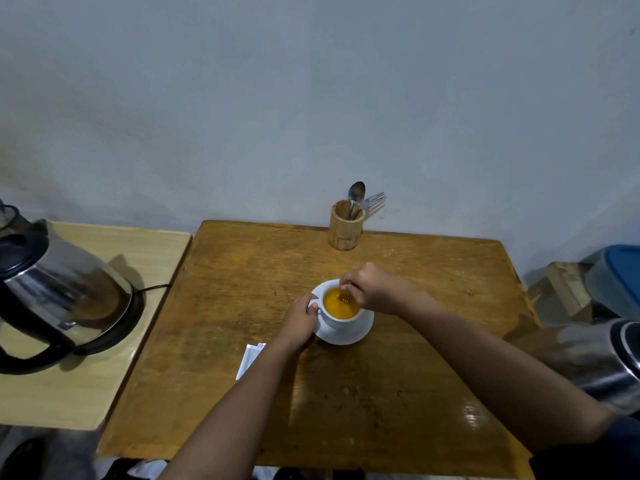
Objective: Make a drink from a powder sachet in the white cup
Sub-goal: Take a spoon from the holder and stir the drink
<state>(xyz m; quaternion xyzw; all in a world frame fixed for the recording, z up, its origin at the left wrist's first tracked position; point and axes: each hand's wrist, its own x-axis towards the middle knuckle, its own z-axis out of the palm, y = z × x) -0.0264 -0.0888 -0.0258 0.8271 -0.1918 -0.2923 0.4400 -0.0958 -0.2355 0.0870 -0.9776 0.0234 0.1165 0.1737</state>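
Observation:
The white cup (341, 322) stands on a white saucer (349, 336) in the middle of the brown wooden table (346, 393). It holds an orange drink (337, 308). My left hand (299, 322) grips the cup's handle at its left side. My right hand (372, 289) is closed on a small spoon (344, 296) whose bowl dips into the drink. A white sachet (249, 358) lies flat on the table just left of my left forearm, partly hidden by it.
A wooden holder (346, 225) with a spoon and fork stands at the table's back edge by the wall. A steel electric kettle (59, 289) sits on a lighter side table (104, 375) to the left. Another steel vessel (609, 362) is at the right.

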